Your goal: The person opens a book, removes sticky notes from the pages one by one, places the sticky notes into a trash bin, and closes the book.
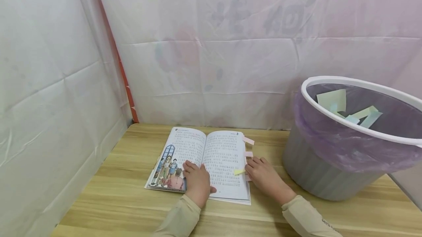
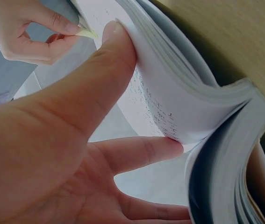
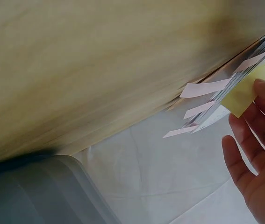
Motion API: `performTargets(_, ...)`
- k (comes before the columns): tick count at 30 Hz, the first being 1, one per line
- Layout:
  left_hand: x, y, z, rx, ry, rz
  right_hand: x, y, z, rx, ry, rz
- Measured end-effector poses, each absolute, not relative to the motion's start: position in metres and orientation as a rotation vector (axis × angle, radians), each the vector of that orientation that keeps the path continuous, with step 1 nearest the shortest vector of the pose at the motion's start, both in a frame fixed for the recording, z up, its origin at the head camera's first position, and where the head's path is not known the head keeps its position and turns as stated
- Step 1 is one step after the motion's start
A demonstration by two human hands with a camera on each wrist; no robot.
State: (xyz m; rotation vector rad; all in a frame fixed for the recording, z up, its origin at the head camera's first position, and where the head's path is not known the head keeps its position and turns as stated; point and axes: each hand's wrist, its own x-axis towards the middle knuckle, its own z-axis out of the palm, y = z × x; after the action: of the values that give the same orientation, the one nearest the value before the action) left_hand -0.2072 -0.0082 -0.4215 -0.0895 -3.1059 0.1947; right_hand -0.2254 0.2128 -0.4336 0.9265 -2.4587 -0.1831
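An open book [image 1: 224,149] with printed pages and a colour picture lies on the wooden table. My left hand [image 1: 197,184] rests on it near the middle fold, with the thumb stretched over the right page and the fingers spread toward the left page. At the book's right edge, my right hand [image 1: 265,176] pinches a yellow sticky note [image 3: 239,97] between thumb and fingertips. The note overlaps the edge of the right page. Several pink sticky tabs [image 3: 206,87] stick out from the pages along that same side.
Right of the book stands a grey bin [image 1: 316,160] with a white rim [image 1: 329,114] and a purple liner [image 1: 329,149]. Strips of pale green and bluish paper [image 1: 333,101] lie inside it. Pale sheeting [image 1: 211,65] hangs behind the table and along its left side.
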Motion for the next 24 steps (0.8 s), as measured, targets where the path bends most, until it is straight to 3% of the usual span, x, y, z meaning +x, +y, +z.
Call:
performTargets(14, -0.207, -0.009, -0.422, -0.098, -3.115, 0.188, -0.222, 0.212, -0.414, 0.851, -2.383, -0.067)
performTargets(24, -0.204, -0.01, -0.422, -0.107, -3.089, 0.205, -0.181, 0.216, -0.303, 0.799, -1.728, 0.229)
